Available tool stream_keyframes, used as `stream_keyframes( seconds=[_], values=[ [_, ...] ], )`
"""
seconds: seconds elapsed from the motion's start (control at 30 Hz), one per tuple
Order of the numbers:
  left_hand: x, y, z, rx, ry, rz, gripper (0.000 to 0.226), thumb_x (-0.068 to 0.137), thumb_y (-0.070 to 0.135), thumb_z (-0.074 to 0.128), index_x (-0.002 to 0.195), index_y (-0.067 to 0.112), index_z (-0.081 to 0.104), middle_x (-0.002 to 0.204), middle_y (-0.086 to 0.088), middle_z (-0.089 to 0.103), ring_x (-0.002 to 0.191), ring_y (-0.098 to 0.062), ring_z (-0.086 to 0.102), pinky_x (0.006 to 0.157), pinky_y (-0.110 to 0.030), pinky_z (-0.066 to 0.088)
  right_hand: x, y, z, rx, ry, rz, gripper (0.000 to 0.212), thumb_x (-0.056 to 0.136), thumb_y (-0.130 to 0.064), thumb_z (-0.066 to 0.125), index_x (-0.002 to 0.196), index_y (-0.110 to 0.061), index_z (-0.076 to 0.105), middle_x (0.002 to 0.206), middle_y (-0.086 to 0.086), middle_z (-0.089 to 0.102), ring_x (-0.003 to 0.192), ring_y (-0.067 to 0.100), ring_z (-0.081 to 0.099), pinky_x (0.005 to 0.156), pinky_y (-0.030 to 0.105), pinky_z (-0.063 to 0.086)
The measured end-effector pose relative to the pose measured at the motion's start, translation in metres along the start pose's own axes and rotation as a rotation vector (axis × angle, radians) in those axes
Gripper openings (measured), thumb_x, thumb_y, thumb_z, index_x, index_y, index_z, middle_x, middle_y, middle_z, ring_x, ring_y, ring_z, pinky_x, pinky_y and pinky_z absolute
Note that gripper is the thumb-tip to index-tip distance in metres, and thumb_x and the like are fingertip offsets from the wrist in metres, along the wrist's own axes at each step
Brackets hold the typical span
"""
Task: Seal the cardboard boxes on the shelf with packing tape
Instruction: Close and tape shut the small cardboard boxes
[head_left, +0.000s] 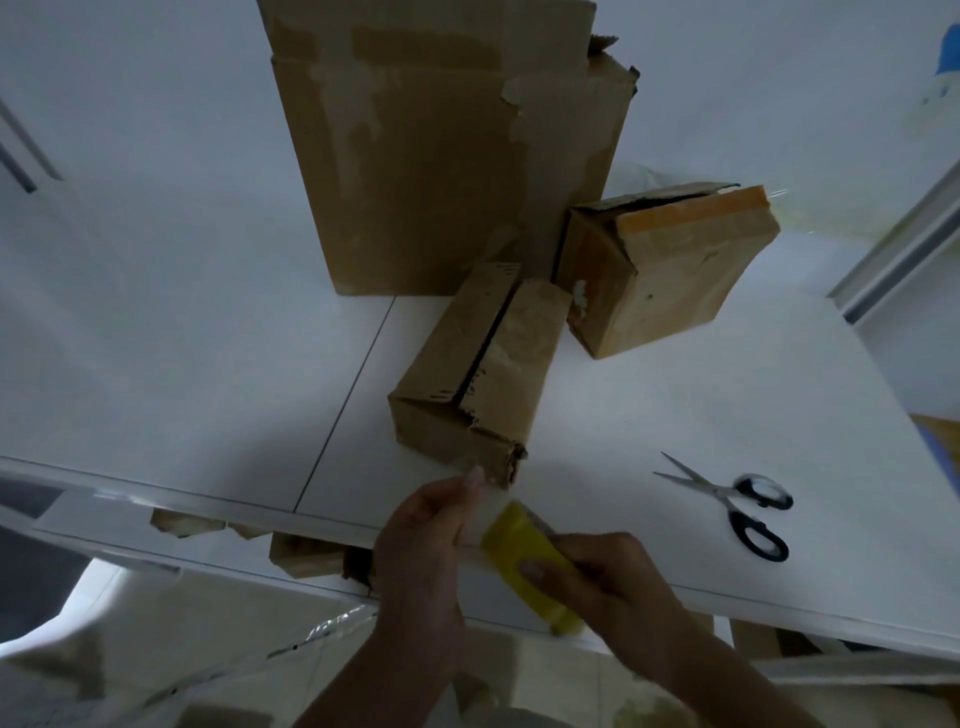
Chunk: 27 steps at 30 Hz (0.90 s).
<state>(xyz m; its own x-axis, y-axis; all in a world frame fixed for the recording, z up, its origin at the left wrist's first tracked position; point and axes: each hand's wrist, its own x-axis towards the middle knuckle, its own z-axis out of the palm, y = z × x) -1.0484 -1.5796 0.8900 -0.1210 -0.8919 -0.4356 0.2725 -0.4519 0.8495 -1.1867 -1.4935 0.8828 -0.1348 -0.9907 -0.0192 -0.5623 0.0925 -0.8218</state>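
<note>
The fingers (471, 479) of the left hand (421, 535) pinch the free end of a clear tape (493, 508) strip and hold it at the near corner of the long box (478, 364). The right hand (608, 577) has its fingers curled round a yellow roll (524, 551), thumb on top, just beside the left hand, with a short length of strip drawn out between the two. Both hands are over the front edge of the white shelf (208, 364). Sealing looks to be only at its start. The long box shows a dark open seam along its whole top, with no fresh strip seen across it. To its right, near the back, the small box (670, 270) has a flap lifted along its far side. The tall box (436, 156) stands at the back with worn patches of old tape and a torn upper corner. As far as can be judged, all three remain to be done. The long box lies with its torn near corner close to the front edge, so there is little shelf left under the hands. Its far end sits close to both other boxes, which leaves scant room there. The shelf to the left of the long box gives room to move. Scissors (737, 499) lie with blades apart near the front edge on the right, well apart from the hands.
</note>
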Motion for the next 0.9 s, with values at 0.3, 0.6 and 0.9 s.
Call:
stream_keyframes(
  seconds=[0.3,0.6,0.9],
  values=[
    [0.013,-0.003,-0.003,0.140,-0.156,0.205,0.013,0.085,0.018,0.069,0.091,0.007,0.063,0.079,0.005,0.067,0.083,-0.012,0.062,0.080,-0.031,0.048,0.021,0.004,-0.037,-0.848,0.163,-0.163,0.053,0.085,-0.062,0.042,0.050,-0.024,0.055,0.043,-0.008,0.022,0.032,0.010,0.035,0.039,0.014,0.009],
    [0.037,0.008,-0.031,0.460,-0.249,0.282,0.006,0.085,0.010,0.072,0.081,0.013,0.070,0.079,-0.001,0.075,0.081,-0.012,0.071,0.074,-0.027,0.048,0.020,0.027,-0.042,-0.962,-0.011,-0.389,0.045,0.078,-0.069,0.045,0.087,-0.032,0.070,0.059,-0.012,0.065,0.046,0.006,0.057,0.050,0.014,0.041],
    [0.059,0.011,-0.064,0.788,-0.221,0.597,0.028,0.068,0.063,0.076,0.088,0.043,0.075,0.089,0.010,0.063,0.091,-0.016,0.062,0.086,-0.051,0.051,0.024,0.035,-0.035,-0.949,0.097,-0.408,0.041,0.080,-0.061,0.045,0.075,-0.031,0.072,0.052,-0.008,0.062,0.044,0.014,0.057,0.048,0.018,0.045]
  ],
)
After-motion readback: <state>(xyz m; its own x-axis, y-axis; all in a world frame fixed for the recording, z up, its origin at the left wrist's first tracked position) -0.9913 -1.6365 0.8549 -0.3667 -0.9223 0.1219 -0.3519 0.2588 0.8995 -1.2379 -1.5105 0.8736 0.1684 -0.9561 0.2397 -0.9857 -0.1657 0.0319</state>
